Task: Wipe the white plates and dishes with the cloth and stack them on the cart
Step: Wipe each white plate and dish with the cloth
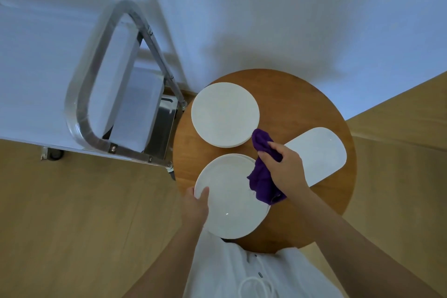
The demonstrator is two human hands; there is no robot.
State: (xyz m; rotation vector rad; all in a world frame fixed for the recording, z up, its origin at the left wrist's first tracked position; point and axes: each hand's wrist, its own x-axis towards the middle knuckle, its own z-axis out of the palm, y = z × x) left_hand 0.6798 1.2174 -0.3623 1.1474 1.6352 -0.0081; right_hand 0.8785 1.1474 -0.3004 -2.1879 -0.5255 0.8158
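Note:
On the round wooden table (290, 94) lie a white round plate (223, 113) at the far left and a long white oval dish (319, 152) at the right. Nearer me, my left hand (197, 205) grips the left rim of another white round plate (229, 203), thumb on top. Another plate's rim shows just beneath it. My right hand (283, 167) holds a bunched purple cloth (262, 176) over that plate's right edge. The metal cart (104, 94) stands to the left of the table.
The cart's tubular steel handle frame (79, 109) and white shelves sit close against the table's left edge. A white wall runs behind. Wooden floor lies to the left and right. My white shirt hangs below the table's near edge.

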